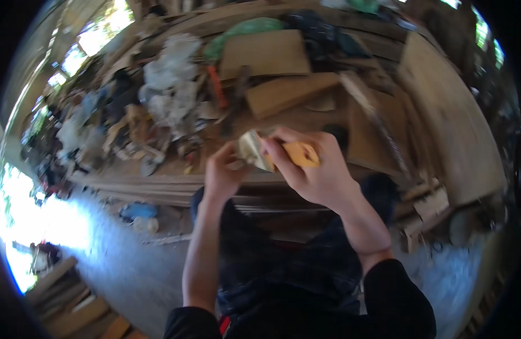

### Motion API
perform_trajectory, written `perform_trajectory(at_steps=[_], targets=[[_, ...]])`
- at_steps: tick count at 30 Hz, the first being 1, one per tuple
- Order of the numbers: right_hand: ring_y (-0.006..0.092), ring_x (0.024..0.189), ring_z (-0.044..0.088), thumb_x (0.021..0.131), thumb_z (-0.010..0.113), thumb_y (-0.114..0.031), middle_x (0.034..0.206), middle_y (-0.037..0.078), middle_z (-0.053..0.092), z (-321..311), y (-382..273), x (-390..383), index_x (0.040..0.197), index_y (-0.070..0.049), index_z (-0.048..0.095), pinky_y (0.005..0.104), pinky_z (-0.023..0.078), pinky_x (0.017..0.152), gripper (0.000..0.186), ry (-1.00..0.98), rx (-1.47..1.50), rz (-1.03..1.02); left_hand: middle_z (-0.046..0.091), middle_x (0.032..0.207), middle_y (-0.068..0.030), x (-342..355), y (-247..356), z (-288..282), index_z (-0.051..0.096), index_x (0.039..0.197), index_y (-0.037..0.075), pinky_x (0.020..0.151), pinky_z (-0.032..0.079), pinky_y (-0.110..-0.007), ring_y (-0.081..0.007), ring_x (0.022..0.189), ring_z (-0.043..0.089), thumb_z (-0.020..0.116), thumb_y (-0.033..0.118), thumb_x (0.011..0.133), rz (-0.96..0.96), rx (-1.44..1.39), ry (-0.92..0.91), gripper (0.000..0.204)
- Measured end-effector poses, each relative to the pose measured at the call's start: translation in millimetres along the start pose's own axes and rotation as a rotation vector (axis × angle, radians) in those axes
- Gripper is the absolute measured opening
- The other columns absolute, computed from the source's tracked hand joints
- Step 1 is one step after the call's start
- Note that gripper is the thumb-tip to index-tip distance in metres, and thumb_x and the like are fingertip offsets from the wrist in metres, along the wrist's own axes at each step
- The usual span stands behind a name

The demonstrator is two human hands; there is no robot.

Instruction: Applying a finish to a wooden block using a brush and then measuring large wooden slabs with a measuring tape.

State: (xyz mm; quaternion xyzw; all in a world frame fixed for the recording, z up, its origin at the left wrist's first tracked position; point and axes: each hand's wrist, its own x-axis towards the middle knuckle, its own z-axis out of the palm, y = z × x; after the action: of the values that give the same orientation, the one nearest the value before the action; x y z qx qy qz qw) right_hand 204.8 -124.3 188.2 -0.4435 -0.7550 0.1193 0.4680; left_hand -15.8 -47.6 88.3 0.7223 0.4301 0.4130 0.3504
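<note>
Orange block: your right hand (317,169) curled shut around an orange block (301,153).
Left hand: your left hand (224,172) pinched a crumpled pale sheet (254,150) touching the block.

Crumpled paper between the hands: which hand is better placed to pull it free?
Left, probably. The left hand pinches the crumpled paper at its free end, while the right hand is wrapped round an orange block.

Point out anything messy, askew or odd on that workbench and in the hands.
The wooden workbench is cluttered: crumpled pale plastic scraps heaped at its left, flat wooden boards lying askew. The left hand and right hand together grip a crumpled pale sheet and an orange block; blur hides detail.
</note>
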Motion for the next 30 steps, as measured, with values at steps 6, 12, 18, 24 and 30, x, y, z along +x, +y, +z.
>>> perform_trajectory(at_steps=[6,12,18,24,30], targets=[[0.0275,0.064,0.069,0.104,0.060,-0.017,0.076,0.011,0.071,-27.3,41.6,3.3,0.092,-0.002,0.070,0.0347,0.052,0.060,0.021,0.111,-0.062,0.052,0.078,0.107,-0.0090,10.6,9.1,11.4,0.069,0.122,0.001,0.086,0.060,-0.034,-0.0170,0.100,0.075,0.085,0.010,0.086,-0.026,-0.055,-0.028,0.041],[0.0316,0.056,0.064,0.107,0.056,-0.033,0.061,0.010,0.062,-42.9,63.5,3.5,0.086,-0.009,0.065,0.0443,0.048,0.052,0.033,0.158,-0.364,0.139,0.077,0.108,-0.0095,6.0,12.2,10.3,0.068,0.121,-0.004,0.087,0.060,-0.032,-0.0155,0.099,0.073,0.085,0.009,0.087,0.017,-0.024,-0.004,0.040],[0.0197,0.059,0.064,0.107,0.059,-0.030,0.068,0.005,0.067,-36.7,60.1,7.5,0.098,-0.006,0.072,0.0340,0.048,0.057,0.029,0.164,0.193,0.060,0.068,0.117,-0.0121,-21.3,-32.8,-9.2,0.054,0.133,-0.001,0.080,0.060,-0.029,-0.0182,0.100,0.070,0.086,0.002,0.083,0.012,-0.320,0.225,0.060],[0.0080,0.059,0.064,0.105,0.064,-0.027,0.069,0.003,0.068,15.5,56.8,6.8,0.103,-0.004,0.072,0.0251,0.048,0.055,0.025,-0.124,0.433,0.270,0.064,0.119,-0.0108,-64.5,-49.8,-50.3,0.051,0.132,-0.001,0.102,0.050,-0.034,-0.0219,0.110,0.064,0.088,-0.002,0.080,0.023,-0.173,0.449,0.063],[0.0064,0.058,0.063,0.105,0.063,-0.021,0.071,0.004,0.071,46.8,31.9,0.3,0.100,-0.004,0.069,0.0228,0.049,0.055,0.019,-0.256,0.819,0.418,0.071,0.110,-0.0065,-78.7,-31.6,-52.0,0.062,0.123,-0.002,0.091,0.054,-0.030,-0.0142,0.102,0.068,0.086,0.002,0.084,-0.120,0.009,0.262,0.046]])
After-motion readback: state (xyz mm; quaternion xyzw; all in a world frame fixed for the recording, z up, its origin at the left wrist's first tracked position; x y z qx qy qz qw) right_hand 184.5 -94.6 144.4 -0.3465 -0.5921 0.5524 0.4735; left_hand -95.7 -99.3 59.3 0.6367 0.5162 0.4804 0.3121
